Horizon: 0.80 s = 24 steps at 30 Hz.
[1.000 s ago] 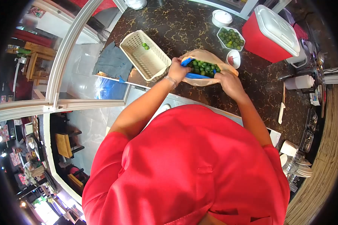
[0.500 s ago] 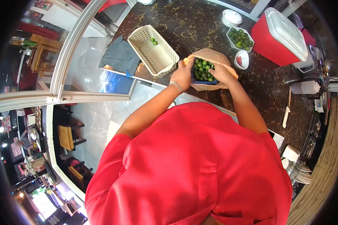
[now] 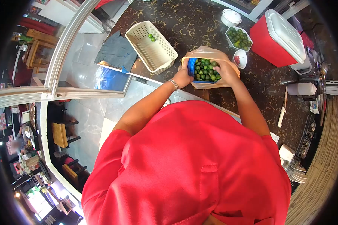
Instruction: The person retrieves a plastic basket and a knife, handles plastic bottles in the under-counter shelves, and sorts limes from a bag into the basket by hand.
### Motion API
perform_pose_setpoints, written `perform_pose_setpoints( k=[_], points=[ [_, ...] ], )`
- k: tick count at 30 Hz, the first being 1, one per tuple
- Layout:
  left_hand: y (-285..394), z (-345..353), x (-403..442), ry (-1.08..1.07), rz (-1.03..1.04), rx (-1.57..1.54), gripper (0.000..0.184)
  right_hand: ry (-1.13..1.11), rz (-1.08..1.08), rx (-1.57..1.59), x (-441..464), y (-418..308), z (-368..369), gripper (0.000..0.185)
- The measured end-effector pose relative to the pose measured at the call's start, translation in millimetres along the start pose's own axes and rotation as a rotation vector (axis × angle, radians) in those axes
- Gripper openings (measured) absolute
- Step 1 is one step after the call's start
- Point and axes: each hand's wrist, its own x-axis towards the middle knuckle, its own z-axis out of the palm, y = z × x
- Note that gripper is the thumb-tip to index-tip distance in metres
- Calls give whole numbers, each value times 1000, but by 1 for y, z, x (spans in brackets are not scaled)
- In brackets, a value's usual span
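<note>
An orange-tinted plastic bag (image 3: 206,52) with a blue inner layer (image 3: 191,66) lies open on the counter, full of small green limes (image 3: 204,70). At its left rim, my left hand (image 3: 183,77) is closed on the bag, the thumb by the blue layer. On the right side, my right hand (image 3: 227,73) is closed at the bag's rim, with its thumb over the limes; its other fingers are partly hidden. To the left of the bag stands a cream perforated plastic basket (image 3: 156,56) holding a few limes (image 3: 151,38).
A white bowl of limes (image 3: 229,42), a small white bowl (image 3: 235,63), a lidded white dish (image 3: 231,17) and a red cooler (image 3: 266,41) stand to the right. A white-handled knife (image 3: 282,116) lies on the dark counter. Dark cloth (image 3: 116,50) lies left of the basket.
The bag's mouth is wider, and more of the blue layer shows at the left. My right hand has shifted from deeper among the limes toward the right rim.
</note>
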Motion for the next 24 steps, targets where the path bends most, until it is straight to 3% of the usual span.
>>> perform_pose_setpoints(
  k=[4, 6, 7, 10, 11, 12, 13, 14, 15, 18, 20, 22, 23, 24],
  points=[
    [8, -1, -1, 40, -33, -21, 103, -45, 69, 146, 16, 7, 1, 28],
    [6, 2, -1, 58, -41, -66, 102, 38, 346, 891, 19, 3, 4, 23],
    [6, 5, 0, 123, -17, -24, 101, 86, 421, 1096, 15, -2, 1, 19],
    [-2, 9, 14, 221, 2, 112, 102, -66, 495, 980, 16, 15, -3, 21],
    [-11, 10, 24, 187, 9, -123, 101, -104, 545, 714, 15, 13, -1, 24],
    [-17, 11, 31, 151, 15, -357, 101, -100, 543, 714, 13, 17, 5, 24],
    [4, 6, 25, 109, -107, -574, 100, -36, 357, 411, 10, 22, 19, 30],
    [16, 8, 21, 110, -111, -575, 100, 24, 171, 110, 6, 29, 30, 37],
    [23, 12, 19, 120, -42, -606, 100, 23, 163, 118, 5, 22, 33, 48],
    [42, 8, 22, 120, 99, -543, 98, 135, 101, 104, 8, 29, 42, 50],
    [54, -12, 17, 21, -6, -103, 91, 93, 153, 163, 7, 31, 36, 46],
    [7, -2, 35, 201, 138, 158, 72, 134, 264, 311, 15, 58, 45, 40],
    [5, -8, 32, 157, 101, 64, 71, 53, 455, 289, 18, 57, 37, 29],
    [1, -11, 30, 113, 64, -29, 70, 48, 454, 293, 18, 57, 35, 29]
  ],
)
